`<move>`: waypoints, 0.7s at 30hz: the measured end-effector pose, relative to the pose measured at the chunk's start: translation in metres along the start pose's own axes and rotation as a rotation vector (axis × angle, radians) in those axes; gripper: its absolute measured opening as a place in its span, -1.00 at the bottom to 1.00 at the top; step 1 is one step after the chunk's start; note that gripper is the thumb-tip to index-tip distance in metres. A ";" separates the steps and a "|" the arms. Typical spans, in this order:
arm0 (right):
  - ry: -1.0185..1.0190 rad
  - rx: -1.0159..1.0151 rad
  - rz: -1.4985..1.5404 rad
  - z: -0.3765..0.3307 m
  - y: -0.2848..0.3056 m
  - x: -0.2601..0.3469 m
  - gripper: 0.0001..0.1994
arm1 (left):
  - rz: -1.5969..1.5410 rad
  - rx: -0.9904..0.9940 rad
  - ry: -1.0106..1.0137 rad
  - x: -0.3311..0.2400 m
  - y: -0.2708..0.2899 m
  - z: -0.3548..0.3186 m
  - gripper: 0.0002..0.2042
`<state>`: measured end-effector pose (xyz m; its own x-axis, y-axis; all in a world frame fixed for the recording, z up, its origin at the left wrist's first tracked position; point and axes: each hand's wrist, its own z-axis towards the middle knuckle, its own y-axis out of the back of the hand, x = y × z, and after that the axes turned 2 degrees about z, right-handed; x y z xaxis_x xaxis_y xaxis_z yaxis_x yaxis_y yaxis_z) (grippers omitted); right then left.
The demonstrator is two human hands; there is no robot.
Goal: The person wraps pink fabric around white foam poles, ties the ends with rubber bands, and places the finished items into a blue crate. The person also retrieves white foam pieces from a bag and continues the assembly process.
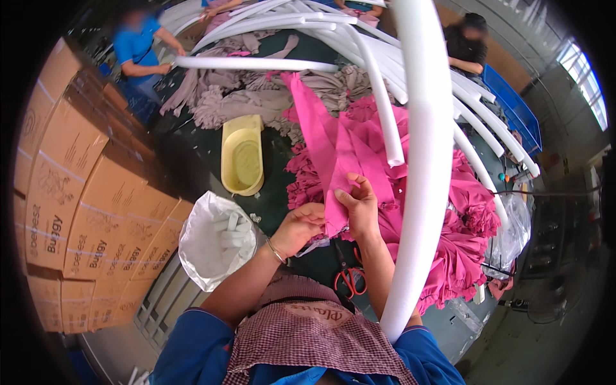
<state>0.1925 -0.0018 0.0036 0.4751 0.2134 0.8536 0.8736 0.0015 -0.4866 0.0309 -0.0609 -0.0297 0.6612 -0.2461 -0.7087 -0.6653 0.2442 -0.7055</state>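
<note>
A pink fabric sleeve (pixel 340 151) stretches away from me over the table, its near end between my hands. My left hand (pixel 301 226) is closed on the left edge of that end, fingertips pressed together. From the right, my right hand (pixel 359 204) pinches the same end, its thumb on top of the cloth. Just below my hands lie scissors (pixel 350 281) with orange-red handles, their blades partly hidden. A long white foam tube (pixel 425 167) rises beside my right forearm and covers part of it. Around the sleeve more pink fabric (pixel 449 250) is heaped.
A yellow plastic tub (pixel 226 160) and a white bag (pixel 199 260) holding foam offcuts stand left of my hands. Cardboard boxes (pixel 70 186) are stacked further left. Grey fabric (pixel 237 106) and several foam tubes (pixel 378 64) lie ahead. Co-workers stand at the far side, near a blue crate (pixel 523 115).
</note>
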 end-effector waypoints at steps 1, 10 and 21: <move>0.044 0.083 -0.064 0.000 -0.001 -0.004 -0.58 | -0.235 -0.021 0.150 -0.014 0.009 -0.007 -0.67; 0.450 0.062 -0.751 -0.017 -0.020 -0.031 -0.62 | 0.832 -0.430 0.073 -0.021 0.012 -0.019 -0.96; -0.184 0.098 -0.404 -0.029 -0.030 -0.030 -0.76 | 0.693 -0.417 -0.207 -0.012 0.026 -0.028 -0.80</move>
<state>0.1547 -0.0362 -0.0019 0.0639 0.3471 0.9357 0.9669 0.2106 -0.1442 -0.0047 -0.0779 -0.0394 0.0783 0.0193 -0.9967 -0.9917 -0.1005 -0.0798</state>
